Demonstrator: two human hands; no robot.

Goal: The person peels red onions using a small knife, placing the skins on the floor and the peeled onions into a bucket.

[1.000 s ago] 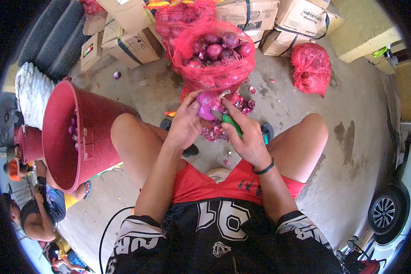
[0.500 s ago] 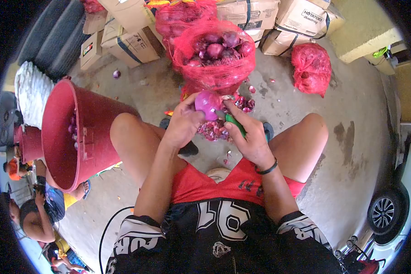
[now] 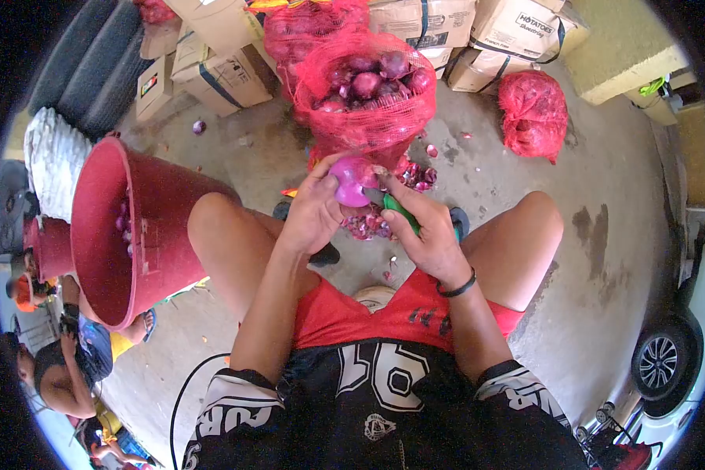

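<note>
A peeled-looking purple onion (image 3: 352, 182) is held in my left hand (image 3: 312, 210), its fingers wrapped round the left side. My right hand (image 3: 427, 227) grips a green-handled knife (image 3: 400, 213), whose dark blade touches the onion's right side. The right index finger and thumb are close to the onion's end. Just beyond my hands stands an open red mesh sack (image 3: 360, 129) full of onions (image 3: 366, 84). Onion skins (image 3: 364, 225) lie on the floor below my hands, between my feet.
A big red tub (image 3: 164, 204) with onions inside stands left of my knee. Cardboard boxes (image 3: 227, 78) and another mesh sack (image 3: 533, 113) are beyond. A co-worker (image 3: 63, 376) sits at the lower left. A car wheel (image 3: 659, 359) is at the right.
The onion has turned slightly and moved a little left with my left hand. The knife blade now shows more clearly against it.
</note>
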